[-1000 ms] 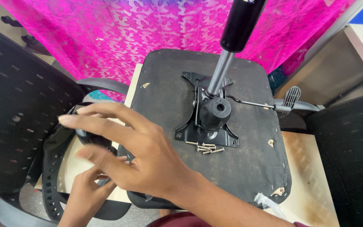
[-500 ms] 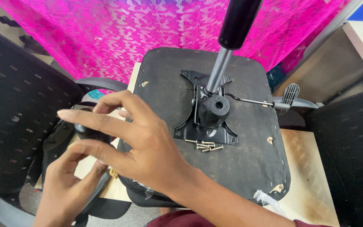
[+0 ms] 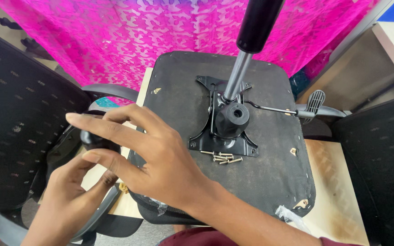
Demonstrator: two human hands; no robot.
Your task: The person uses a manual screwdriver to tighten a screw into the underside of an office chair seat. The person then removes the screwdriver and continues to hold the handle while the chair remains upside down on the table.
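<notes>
An upturned black chair seat [image 3: 270,173] lies on a wooden table, its metal mechanism plate [image 3: 226,136] and gas cylinder [image 3: 251,41] pointing up. Several loose screws [image 3: 222,157] rest on the seat below the plate. My right hand [image 3: 151,164] reaches left over the seat's edge, fingers spread around a black armrest piece [image 3: 97,140]. My left hand [image 3: 69,200] comes up from below and touches the same black part from underneath. How firmly either hand grips it is unclear.
A black mesh chair back [image 3: 19,118] stands at the left and another dark chair [image 3: 379,164] at the right. A pink patterned cloth [image 3: 137,41] hangs behind. A lever with a paddle handle [image 3: 313,102] sticks out right of the mechanism.
My left hand has risen from the lower left to meet the black armrest piece. My right hand stays over the seat's left edge, shifted slightly.
</notes>
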